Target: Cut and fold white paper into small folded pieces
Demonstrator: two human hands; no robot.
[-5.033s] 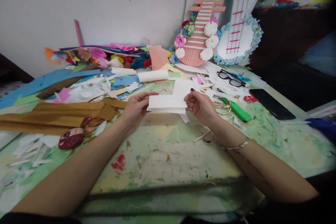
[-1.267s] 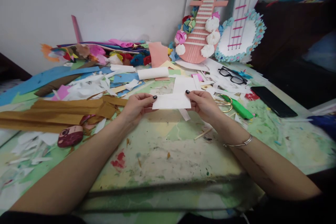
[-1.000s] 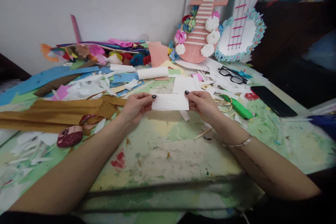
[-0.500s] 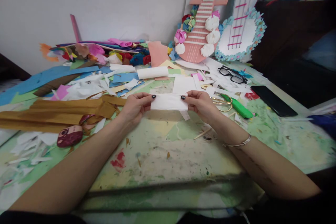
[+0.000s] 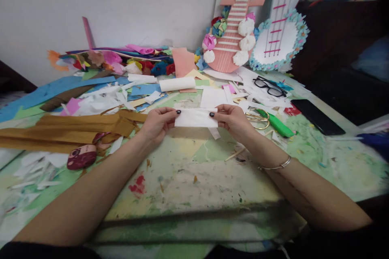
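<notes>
A folded piece of white paper [image 5: 194, 117] is held just above the paint-stained table [image 5: 194, 178], between both hands. My left hand [image 5: 158, 123] pinches its left end, thumb on top. My right hand [image 5: 232, 120] pinches its right end, thumb pressed on the upper right corner. Under the paper's right end hangs a small loose white strip [image 5: 214, 132]. Another white sheet [image 5: 212, 98] lies flat just behind the hands.
Green-handled scissors [image 5: 270, 121] lie right of my right hand, with black glasses [image 5: 269, 87] and a dark phone [image 5: 317, 117] beyond. Brown crepe paper [image 5: 67, 129] stretches left. Coloured paper scraps [image 5: 121, 73] and paper guitars [image 5: 234, 36] fill the back by the wall.
Five seconds ago the paper was a looser, thicker fold; now it is a flatter strip. In the last second my right thumb slid inward onto its upper right corner.
</notes>
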